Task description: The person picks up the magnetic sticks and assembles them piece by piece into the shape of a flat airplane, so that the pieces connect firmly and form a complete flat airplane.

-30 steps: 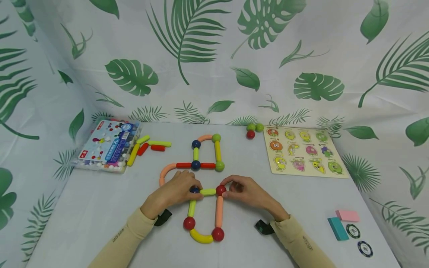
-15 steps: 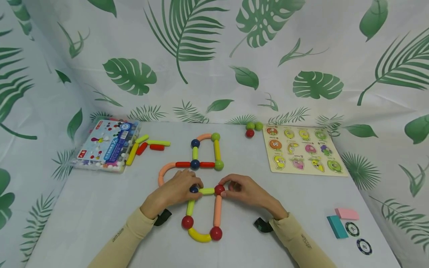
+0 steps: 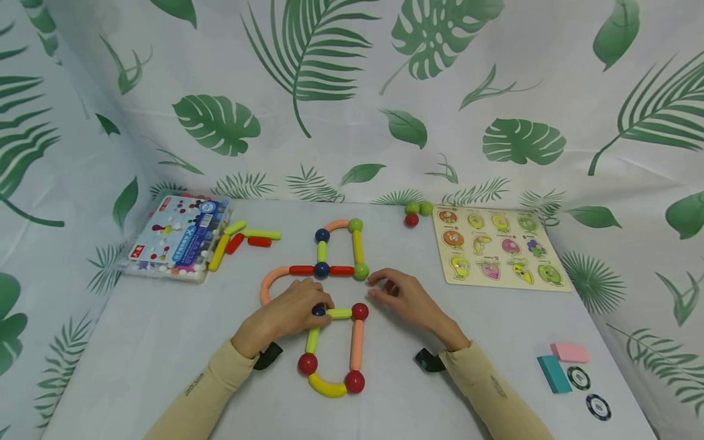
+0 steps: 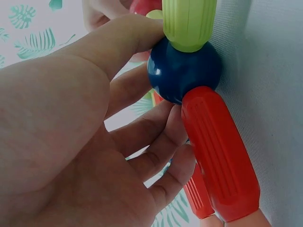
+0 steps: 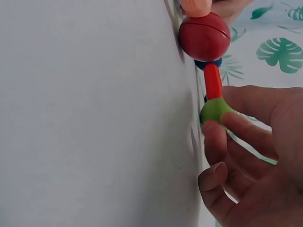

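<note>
My left hand holds a dark blue ball between thumb and fingers. A lime-green rod and a red rod meet this ball in the left wrist view. The lower loop also has a red ball, a salmon rod and a curved yellow rod. My right hand, fingers loosely bent, hovers just right of a green ball at the end of a red rod. It grips nothing. An upper loop of rods and balls lies beyond.
A clear box of pieces stands at the back left, several loose rods beside it. Three balls and a fruit picture board lie at the back right. Pink and teal blocks and two round chips lie at the right.
My right hand has let go of the red ball and moved away from me, up beside the green ball. My left hand stays on the dark blue ball.
</note>
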Motion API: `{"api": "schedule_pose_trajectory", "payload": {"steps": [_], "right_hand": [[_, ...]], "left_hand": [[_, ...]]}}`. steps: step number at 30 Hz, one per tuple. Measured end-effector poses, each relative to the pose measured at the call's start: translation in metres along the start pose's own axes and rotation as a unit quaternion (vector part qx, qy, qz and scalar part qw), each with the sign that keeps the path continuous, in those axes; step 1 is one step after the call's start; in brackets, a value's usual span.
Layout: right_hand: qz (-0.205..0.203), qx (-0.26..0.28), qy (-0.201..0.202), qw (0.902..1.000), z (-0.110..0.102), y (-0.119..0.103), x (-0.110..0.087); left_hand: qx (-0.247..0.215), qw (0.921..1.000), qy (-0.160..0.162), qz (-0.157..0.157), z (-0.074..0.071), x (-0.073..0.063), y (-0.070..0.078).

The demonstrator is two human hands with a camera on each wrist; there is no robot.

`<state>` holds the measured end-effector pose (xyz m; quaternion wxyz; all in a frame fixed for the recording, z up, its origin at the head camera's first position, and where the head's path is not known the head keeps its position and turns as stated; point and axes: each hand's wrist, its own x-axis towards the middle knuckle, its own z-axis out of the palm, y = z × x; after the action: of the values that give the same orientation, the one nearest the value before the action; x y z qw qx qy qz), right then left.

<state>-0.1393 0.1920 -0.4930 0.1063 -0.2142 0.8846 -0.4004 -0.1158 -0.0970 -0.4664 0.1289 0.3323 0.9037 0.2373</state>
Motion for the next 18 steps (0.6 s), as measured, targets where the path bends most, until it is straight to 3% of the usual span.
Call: {"api": "schedule_pose_trajectory", "payload": {"steps": [18], "right_hand": [[-0.010, -0.020, -0.009, 0.9997, 0.004, -0.003, 0.028]], "left_hand": [[-0.008, 0.9992, 0.029, -0.027, -0.005, 0.000, -0.010]]}}
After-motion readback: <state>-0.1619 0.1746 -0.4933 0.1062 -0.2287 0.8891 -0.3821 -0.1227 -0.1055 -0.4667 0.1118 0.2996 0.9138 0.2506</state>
